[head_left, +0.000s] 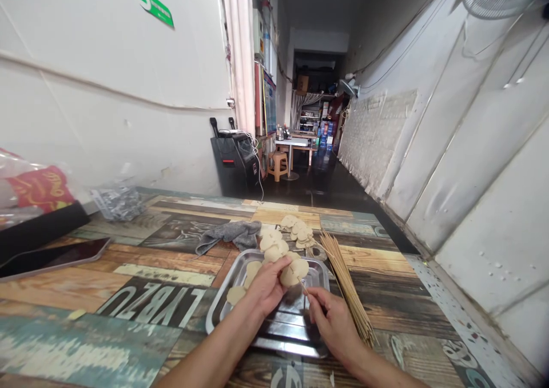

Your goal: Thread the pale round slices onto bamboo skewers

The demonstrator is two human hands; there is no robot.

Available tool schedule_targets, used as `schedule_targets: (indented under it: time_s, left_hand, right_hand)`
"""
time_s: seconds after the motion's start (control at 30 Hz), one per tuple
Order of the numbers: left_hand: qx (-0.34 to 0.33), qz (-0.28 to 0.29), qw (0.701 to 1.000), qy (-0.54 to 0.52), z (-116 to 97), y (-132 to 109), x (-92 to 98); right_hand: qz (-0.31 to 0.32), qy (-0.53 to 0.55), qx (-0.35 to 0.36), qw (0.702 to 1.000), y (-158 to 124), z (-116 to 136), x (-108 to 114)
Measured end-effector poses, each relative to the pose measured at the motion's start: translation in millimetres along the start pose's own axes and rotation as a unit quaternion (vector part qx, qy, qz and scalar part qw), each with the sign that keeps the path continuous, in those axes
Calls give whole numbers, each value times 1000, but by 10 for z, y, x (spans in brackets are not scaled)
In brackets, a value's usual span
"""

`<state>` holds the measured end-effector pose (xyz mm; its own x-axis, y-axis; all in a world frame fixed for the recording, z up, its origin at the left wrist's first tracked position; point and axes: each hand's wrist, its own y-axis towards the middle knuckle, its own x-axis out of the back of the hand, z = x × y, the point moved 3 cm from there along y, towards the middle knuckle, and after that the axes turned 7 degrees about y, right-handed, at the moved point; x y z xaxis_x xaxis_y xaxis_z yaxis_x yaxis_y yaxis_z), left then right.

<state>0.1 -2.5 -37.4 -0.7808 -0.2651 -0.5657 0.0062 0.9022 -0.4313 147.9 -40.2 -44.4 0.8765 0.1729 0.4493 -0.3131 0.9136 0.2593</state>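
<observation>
My left hand point(271, 285) is closed on a thin, round beige slice point(295, 272), pinched near its edge above the tray. With thumb and fingers, my right hand point(328, 313) grips a thin bamboo skewer point(303, 286), whose far part meets the slice. Under both hands lies a shiny metal tray point(295, 342). More beige round slices point(235, 295) rest in its left side, and others point(272, 242) overlap at its far rim. Beyond the tray is a pile of similar slices point(298, 232). What food the slices are, I cannot tell.
A long bundle of bamboo skewers point(345, 285) lies right of the tray. Behind it sits a grey cloth point(229, 236). On the left are a dark flat device point(55, 256), a clear bag of small grey pieces point(118, 202) and a red-printed plastic bag point(40, 187).
</observation>
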Motion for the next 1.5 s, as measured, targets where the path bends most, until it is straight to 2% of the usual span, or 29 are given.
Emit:
schedule_targets:
  time_s: [0.13,0.3,0.4,0.5,0.63,0.73,0.83,0.97,1.1,1.2,1.27,1.33,1.4,1.5]
  left_hand:
    - [-4,11,999,38,-9,-62,-9]
    - [-120,-13,975,186,-95,-164,-17]
    - [-155,-31,966,206,-126,-162,5]
    - [-166,-49,961,215,-129,-121,35]
    - [-196,-55,942,267,-99,-56,54]
    - [-218,-41,925,308,-55,-25,57]
    - [-220,-32,915,336,-29,-33,52]
    - [-230,-23,905,356,-64,-101,19]
    - [-227,-19,897,378,-58,-123,8]
    - [-223,-12,881,417,-23,-93,26]
    - [-230,-8,857,460,-37,-82,45]
    - [-240,-14,815,527,-105,-91,72]
    - [-247,-42,747,616,-226,-116,114]
    - [-255,-122,623,729,-450,-153,218]
  right_hand:
    - [-20,18,-20,999,62,43,171]
    - [-39,-49,-17,998,248,143,524]
    - [-23,-154,-29,987,467,159,642]
    - [-18,-259,-40,965,763,135,653]
    - [-28,-305,-38,951,1166,61,647]
    - [-44,-335,-57,940,1349,-48,777]
    - [-63,-366,-90,924,1355,-217,1002]
    - [-80,-401,-137,902,1180,-530,1265]
    - [-82,-420,-181,885,1036,-814,1423]
    - [-83,-429,-186,880,967,-843,1490]
    - [-93,-435,-170,879,893,-758,1486]
    - [-95,-435,-147,883,784,-639,1416]
    - [-74,-423,-135,893,658,-549,1287]
    - [-40,-401,-136,905,510,-517,1102]
